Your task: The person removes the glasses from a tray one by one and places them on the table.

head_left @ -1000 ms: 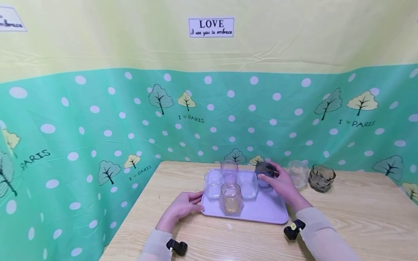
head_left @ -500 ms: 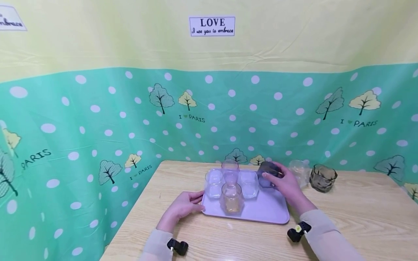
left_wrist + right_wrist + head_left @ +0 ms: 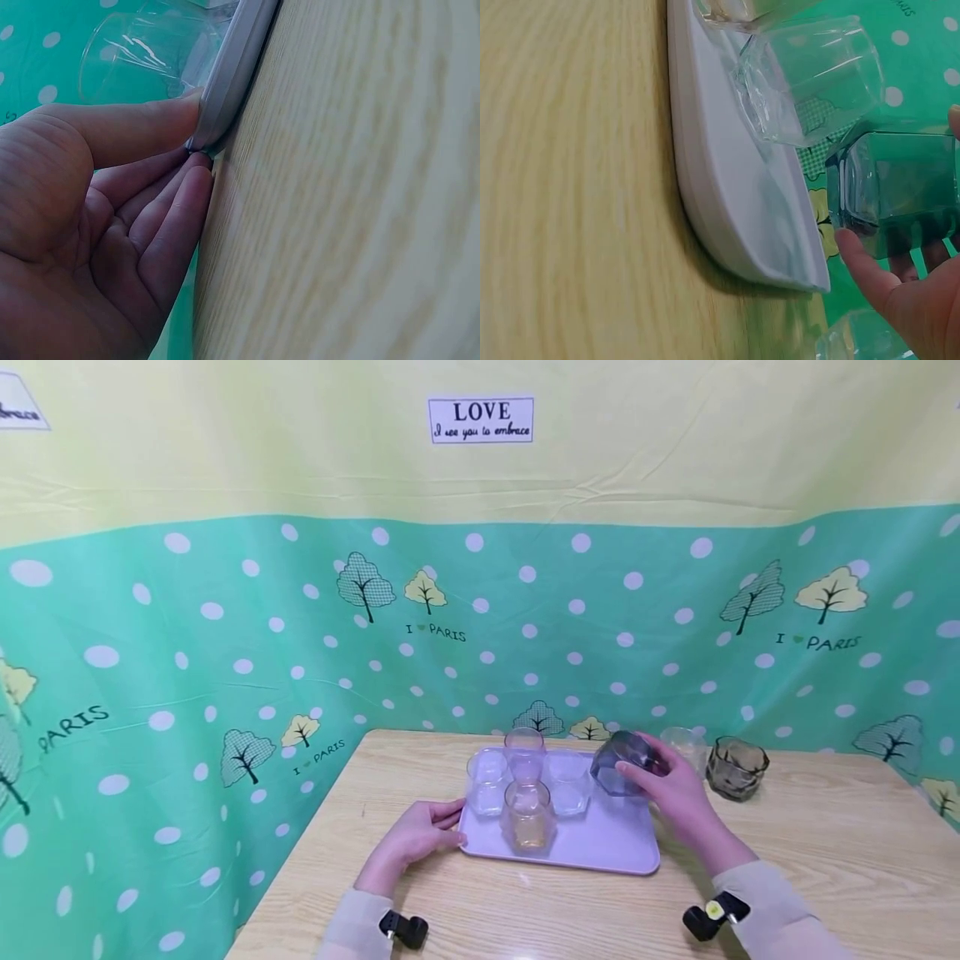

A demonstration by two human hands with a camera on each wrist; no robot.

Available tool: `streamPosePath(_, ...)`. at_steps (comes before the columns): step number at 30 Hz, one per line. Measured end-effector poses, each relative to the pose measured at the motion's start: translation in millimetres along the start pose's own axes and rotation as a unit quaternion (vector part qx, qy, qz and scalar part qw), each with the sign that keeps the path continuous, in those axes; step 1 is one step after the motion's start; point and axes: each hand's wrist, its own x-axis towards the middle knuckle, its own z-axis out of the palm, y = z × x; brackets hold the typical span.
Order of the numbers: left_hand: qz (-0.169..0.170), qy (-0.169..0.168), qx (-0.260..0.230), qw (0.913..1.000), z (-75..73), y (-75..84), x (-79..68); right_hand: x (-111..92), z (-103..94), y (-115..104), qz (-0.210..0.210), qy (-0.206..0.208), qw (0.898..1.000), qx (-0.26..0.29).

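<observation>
My right hand (image 3: pixel 678 785) grips a dark grey glass (image 3: pixel 621 768), tilted above the right back part of the lilac tray (image 3: pixel 600 839). In the right wrist view a gap shows between the grey glass (image 3: pixel 900 187) and the tray (image 3: pixel 731 172). My left hand (image 3: pixel 420 837) pinches the tray's left edge. Thumb on the rim and fingertips at its underside show in the left wrist view, where the hand (image 3: pixel 97 202) lies beside the tray (image 3: pixel 232 75). On the tray stand clear glasses (image 3: pixel 487 793) (image 3: pixel 567 789), a pinkish glass (image 3: pixel 525 752) and an amber-tinted glass (image 3: pixel 529 822).
Right of the tray, on the wooden table (image 3: pixel 825 852), stand a smoky brown glass (image 3: pixel 738 772) and a clear glass (image 3: pixel 684 745), partly behind my right hand. A green and yellow printed curtain (image 3: pixel 480 635) hangs behind the table.
My right hand has shifted slightly right with the dark grey glass, which leans more now. My left hand stays at the tray's edge; the tray and the other glasses keep their places.
</observation>
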Motion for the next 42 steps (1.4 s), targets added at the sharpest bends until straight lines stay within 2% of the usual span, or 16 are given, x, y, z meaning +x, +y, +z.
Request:
streamPosePath(6,-0.001,0.002,-0.002,1.0,0.3,-2.4,0.3,-13,-10.4,0,-0.01,-0.024,1.0,-0.01)
streamPosePath(14,-0.006,0.003,-0.003,1.0,0.2,-1.6,-0.4,-29,-28.1,13,-0.029,-0.03,0.998,-0.048)
streamPosePath(23,-0.01,0.005,-0.004,0.9999,-0.5,0.8,-1.1,-40,-53.2,24,-0.033,-0.014,0.991,-0.13)
streamPosePath(33,-0.014,0.008,0.011,0.9998,-2.4,1.1,-0.2,-51,-81.9,30,-0.042,-0.021,0.994,-0.1)
streamPosePath(41,-0.016,0.004,0.007,0.9999,-2.5,1.9,1.6,-60,-111.6,44,-0.046,-0.014,0.993,-0.104)
streamPosePath(42,-0.015,0.004,0.007,0.9999,-2.3,2.0,1.4,-61,-114.9,45,-0.045,-0.014,0.995,-0.091)
